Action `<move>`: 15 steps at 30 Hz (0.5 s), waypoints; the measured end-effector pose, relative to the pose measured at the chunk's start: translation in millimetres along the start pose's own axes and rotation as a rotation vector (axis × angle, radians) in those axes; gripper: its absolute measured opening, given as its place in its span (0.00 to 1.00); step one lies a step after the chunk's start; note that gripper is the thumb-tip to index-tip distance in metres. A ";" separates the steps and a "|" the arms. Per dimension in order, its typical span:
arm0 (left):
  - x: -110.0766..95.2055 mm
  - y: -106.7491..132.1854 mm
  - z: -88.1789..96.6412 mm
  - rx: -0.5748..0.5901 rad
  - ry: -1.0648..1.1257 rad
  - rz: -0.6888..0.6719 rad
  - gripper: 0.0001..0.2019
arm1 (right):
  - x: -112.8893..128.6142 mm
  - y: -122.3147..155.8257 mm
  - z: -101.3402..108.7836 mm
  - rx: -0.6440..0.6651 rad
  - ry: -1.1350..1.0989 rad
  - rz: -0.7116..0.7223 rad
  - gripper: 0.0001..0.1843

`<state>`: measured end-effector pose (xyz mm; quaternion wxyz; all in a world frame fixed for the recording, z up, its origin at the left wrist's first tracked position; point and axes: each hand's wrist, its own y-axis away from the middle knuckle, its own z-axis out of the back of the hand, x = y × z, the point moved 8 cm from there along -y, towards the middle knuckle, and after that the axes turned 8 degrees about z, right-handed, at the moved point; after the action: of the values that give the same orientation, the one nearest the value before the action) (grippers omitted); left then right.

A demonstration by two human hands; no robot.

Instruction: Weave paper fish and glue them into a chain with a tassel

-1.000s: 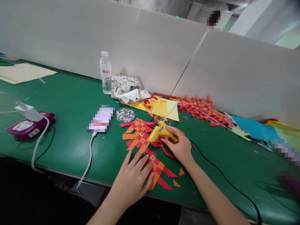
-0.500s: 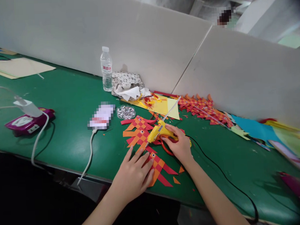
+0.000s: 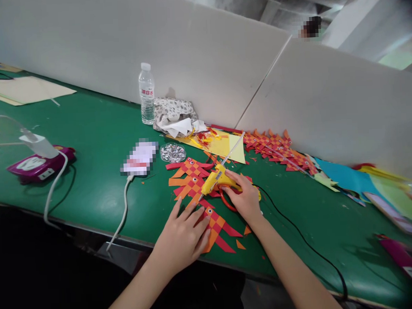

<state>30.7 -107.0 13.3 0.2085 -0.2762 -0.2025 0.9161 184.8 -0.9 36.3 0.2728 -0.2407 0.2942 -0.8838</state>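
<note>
Green worktop (image 3: 97, 177) runs along white partitions (image 3: 204, 50); I am looking down at it from the head camera. The left hand (image 3: 184, 235) lies released and flat, fingers spread, pressing on the near fish (image 3: 219, 229), a woven red and orange paper shape at the front edge. The right hand (image 3: 245, 200) is curled around the handle of a yellow glue gun (image 3: 215, 177), whose nozzle points down and left at the fish. Red scissors (image 3: 225, 200) lie under that hand. A black cord (image 3: 298, 234) trails from the gun to the right. More fish (image 3: 189, 171) lie just behind the near one, touching it. Beyond them I see a dish of eyes (image 3: 172, 152), a phone (image 3: 139, 157) on a white cable, and a bottle (image 3: 146, 94) by the partition. A purple power strip (image 3: 39, 164) sits far left. A row of fish (image 3: 277, 147) lines the partition on the right.
</note>
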 end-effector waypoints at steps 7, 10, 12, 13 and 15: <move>0.5 -0.2 -0.4 0.012 0.001 0.010 0.14 | 1.8 -0.1 1.1 -0.011 0.029 0.021 0.23; 0.4 -0.5 0.6 0.009 -0.001 0.009 0.14 | 1.7 0.3 1.8 -0.018 0.039 0.025 0.22; 0.1 -0.6 1.4 0.005 0.000 0.008 0.14 | 1.5 0.5 2.3 -0.022 0.046 0.029 0.21; -0.1 -0.6 1.8 0.001 0.002 0.007 0.14 | 1.4 0.6 2.4 -0.023 0.047 0.031 0.21; -0.4 -0.7 2.4 -0.004 0.007 0.007 0.14 | 1.1 0.8 2.2 -0.023 0.049 0.035 0.21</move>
<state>29.8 -107.3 15.6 0.2055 -0.2803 -0.2027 0.9155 185.5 -2.9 37.6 0.2783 -0.2167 0.3151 -0.8811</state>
